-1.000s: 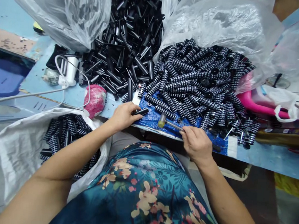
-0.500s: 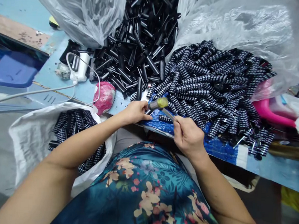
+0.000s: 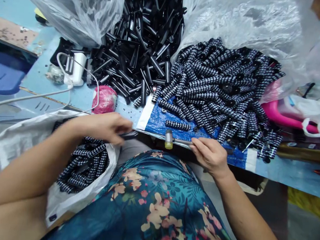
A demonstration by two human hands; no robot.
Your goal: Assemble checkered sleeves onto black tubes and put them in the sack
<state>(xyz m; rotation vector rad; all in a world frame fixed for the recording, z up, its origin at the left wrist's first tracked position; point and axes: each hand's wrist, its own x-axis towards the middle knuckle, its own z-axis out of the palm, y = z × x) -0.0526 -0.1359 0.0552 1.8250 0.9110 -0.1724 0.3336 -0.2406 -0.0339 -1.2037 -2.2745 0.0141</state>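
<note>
My right hand (image 3: 210, 155) is closed round the handle of a small mallet (image 3: 169, 139), whose yellow-tipped head points down at the table's front edge. Over the rim of the white sack (image 3: 10, 135), my left hand (image 3: 108, 127) is smeared by motion. Its fingers are bent around a dark blurred piece (image 3: 129, 135), too indistinct to name. Black-and-white patterned rollers (image 3: 85, 166) lie inside the sack. One patterned roller (image 3: 177, 125) rests alone on the blue sheet (image 3: 154, 125), just behind the mallet head.
A big heap of patterned rollers (image 3: 218, 83) covers the right side of the table. Plain black parts (image 3: 142, 51) spill between clear plastic bags. To the left are a pink wrapped ball (image 3: 104, 100), a white power strip (image 3: 76, 69) and its cable. A pink basket (image 3: 283, 115) stands at right.
My left hand has moved left and down from the table edge to the sack. The mallet has dropped lower, its head now turned downward. The view has shifted slightly.
</note>
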